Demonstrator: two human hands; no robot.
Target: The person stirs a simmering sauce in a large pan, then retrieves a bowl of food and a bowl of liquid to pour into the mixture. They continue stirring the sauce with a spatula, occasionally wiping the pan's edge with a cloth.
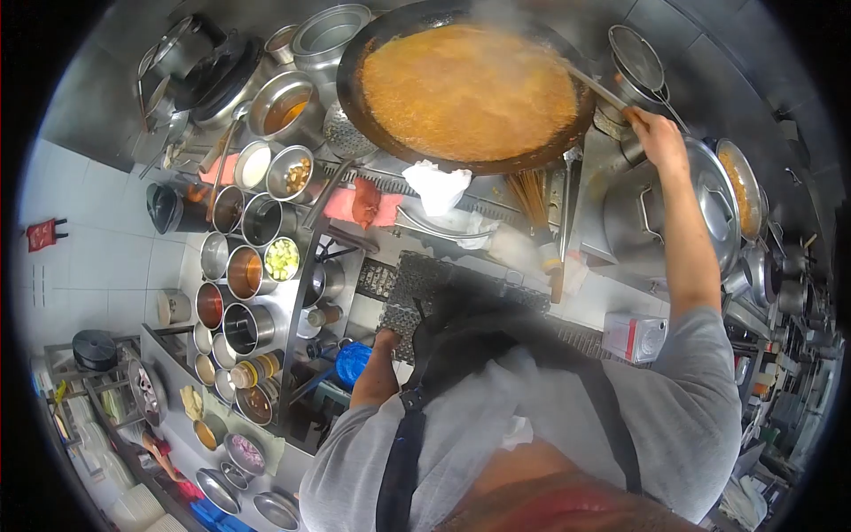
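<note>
My right hand (660, 142) is closed around the wooden grip of a long-handled metal cooking utensil (596, 85). Its shaft slants over the rim of a big black wok (350, 97) and into an orange-brown, steaming, bubbling liquid (470, 89). The utensil's head is under the surface, so its kind is hidden. Low beside the dark apron (483, 346) hangs my left hand (387, 340), away from the stove; its fingers are too small and partly hidden to make out. A white cloth (437, 188) lies by the wok's near edge.
Left of the wok, metal pots hold sauces and chopped green pieces (282, 259). A large lidded pot (700, 199) stands under my right forearm. A bamboo brush (532, 204) leans at the stove front, and a strainer (636, 58) sits behind my right hand. Black mats (425, 284) cover the floor.
</note>
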